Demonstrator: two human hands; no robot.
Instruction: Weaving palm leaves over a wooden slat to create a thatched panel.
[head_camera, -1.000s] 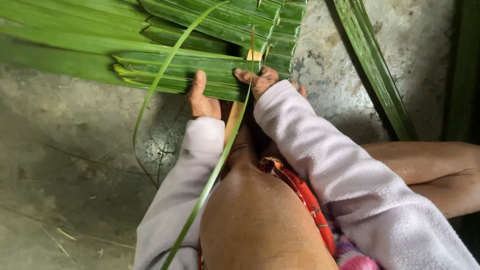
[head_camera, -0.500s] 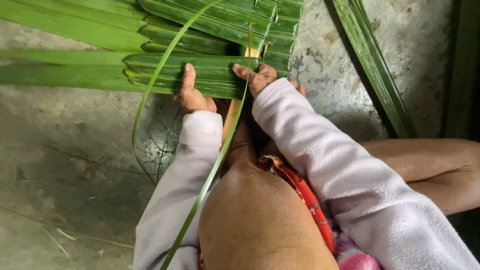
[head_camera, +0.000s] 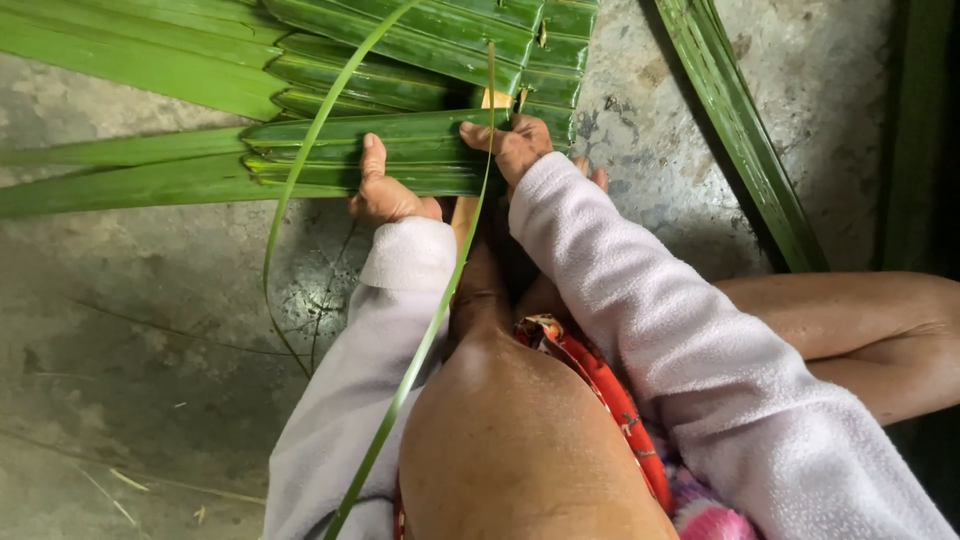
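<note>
A bundle of long, flat green palm leaflets (head_camera: 400, 150), folded and stacked one on another, is being held down on the grey concrete floor (head_camera: 150, 300) just ahead of a bare knee (head_camera: 510, 440), at the lower edge of a wider overlapping panel of folded green leaves (head_camera: 430, 40). The left hand (head_camera: 385, 195) is being pressed on the bundle's near edge, thumb stretched up across the leaflets and fingers curled together beneath. The right hand (head_camera: 515, 150) is being closed on the folded end, fingertips pinched over it beside a pale wooden slat (head_camera: 468, 215) that is showing between the wrists. The step in hand is judged to be the seating of a fresh fold against the panel; firm, even pressure along the fold would be called for so that the leaflets are kept aligned. Two hands are being counted, one slat, one thin loose green leaf strip (head_camera: 420, 340) arching over the left sleeve, and one separate green frond (head_camera: 740, 130) lying apart at the right.
</note>
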